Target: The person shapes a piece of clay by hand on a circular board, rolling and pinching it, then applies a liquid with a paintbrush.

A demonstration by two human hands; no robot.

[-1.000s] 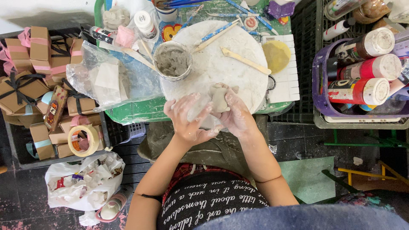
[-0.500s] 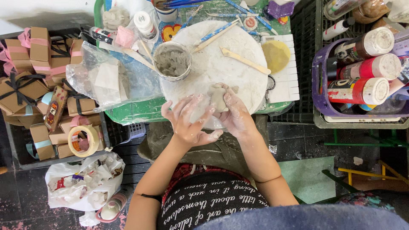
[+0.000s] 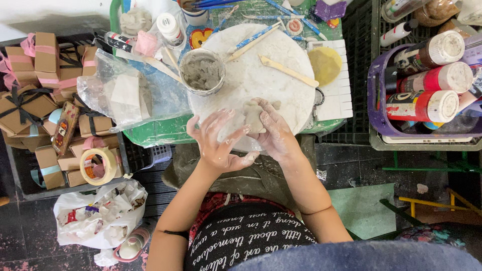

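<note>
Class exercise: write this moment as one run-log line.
right hand: holds clay lump | left hand: open, fingertips beside lump | over round board

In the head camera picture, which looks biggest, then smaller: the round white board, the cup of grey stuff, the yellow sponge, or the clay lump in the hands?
1. Round white board
2. Cup of grey stuff
3. Yellow sponge, close to the cup, so unsure
4. Clay lump
</note>
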